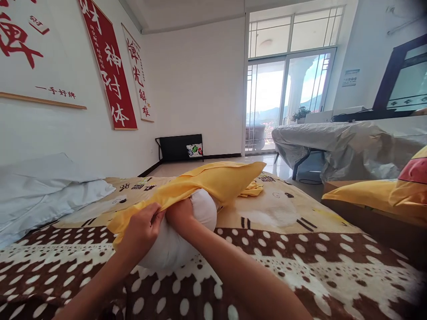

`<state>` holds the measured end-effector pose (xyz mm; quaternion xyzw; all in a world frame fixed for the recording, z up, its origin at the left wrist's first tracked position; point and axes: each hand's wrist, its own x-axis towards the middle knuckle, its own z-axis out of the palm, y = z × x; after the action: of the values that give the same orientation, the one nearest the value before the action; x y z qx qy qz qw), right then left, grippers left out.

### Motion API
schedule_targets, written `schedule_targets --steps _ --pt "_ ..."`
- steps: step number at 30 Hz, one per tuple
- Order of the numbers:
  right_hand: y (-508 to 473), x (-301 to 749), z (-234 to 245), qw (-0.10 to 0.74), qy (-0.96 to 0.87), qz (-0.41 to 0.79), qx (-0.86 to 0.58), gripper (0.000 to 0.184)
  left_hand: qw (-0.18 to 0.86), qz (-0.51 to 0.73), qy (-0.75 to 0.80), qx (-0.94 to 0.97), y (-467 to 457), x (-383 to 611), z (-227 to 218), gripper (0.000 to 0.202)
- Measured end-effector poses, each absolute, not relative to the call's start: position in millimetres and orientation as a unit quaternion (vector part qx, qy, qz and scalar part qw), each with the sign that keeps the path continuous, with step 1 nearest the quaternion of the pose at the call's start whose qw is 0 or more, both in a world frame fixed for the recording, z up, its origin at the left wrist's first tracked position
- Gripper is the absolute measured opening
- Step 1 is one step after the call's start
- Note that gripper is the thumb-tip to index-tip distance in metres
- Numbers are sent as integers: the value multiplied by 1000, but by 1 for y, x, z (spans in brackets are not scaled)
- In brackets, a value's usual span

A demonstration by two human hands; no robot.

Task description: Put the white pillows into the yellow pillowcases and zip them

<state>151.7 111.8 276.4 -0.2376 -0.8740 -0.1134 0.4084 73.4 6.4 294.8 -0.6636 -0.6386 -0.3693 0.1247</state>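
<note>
Near the middle of the bed: a white pillow (176, 249), lying on its side, its far end sheathed in a yellow pillowcase (213, 180). Near end of the pillow bare, resting on the brown, white-dotted blanket (333, 266). At the pillowcase's open edge, the left hand (142, 229), grip clamped on the yellow hem, thumb on top. Right wrist (180, 218) pressed against the pillow, the right hand gone under the yellow cloth; cannot tell how that grip stands. Just beyond the pillowcase's far corner, a second, crumpled piece of yellow cloth (251, 189) on the bed. To the left, against the wall, pale grey pillows (43, 186). To the right, off the bed, a yellow cushion (363, 195). Farther back, a bench under a grey sheet (340, 142), red banners (110, 66) on the left wall, and a glass door (287, 89).
</note>
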Motion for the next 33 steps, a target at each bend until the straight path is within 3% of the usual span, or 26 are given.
schedule_targets --steps 4,8,11,14,17,20,25,28,33 --pt "100 160 287 302 -896 -141 -295 27 215 -337 -699 -592 25 58 284 24" --pt "88 189 287 320 -900 -200 -218 26 208 -352 -725 -554 42 37 282 23" --pt "84 218 274 396 -872 -211 -195 39 190 -338 -732 -560 42 28 287 25" --pt "86 236 253 456 -827 -159 -288 60 172 -288 -752 -567 38 24 297 28" --pt "89 236 237 426 -849 -115 -290 78 123 -254 -754 -593 39 18 307 30" --pt "90 221 237 384 -882 -110 -250 85 68 -291 -720 -626 44 12 312 27" --pt "105 187 253 331 -895 -157 -254 81 165 -358 -730 -559 39 27 305 22" --pt "127 166 262 315 -889 -153 -295 66 223 -357 -708 -567 31 50 299 18" --pt "147 139 256 375 -856 -86 -344 45 303 -313 -672 -599 31 56 290 24"
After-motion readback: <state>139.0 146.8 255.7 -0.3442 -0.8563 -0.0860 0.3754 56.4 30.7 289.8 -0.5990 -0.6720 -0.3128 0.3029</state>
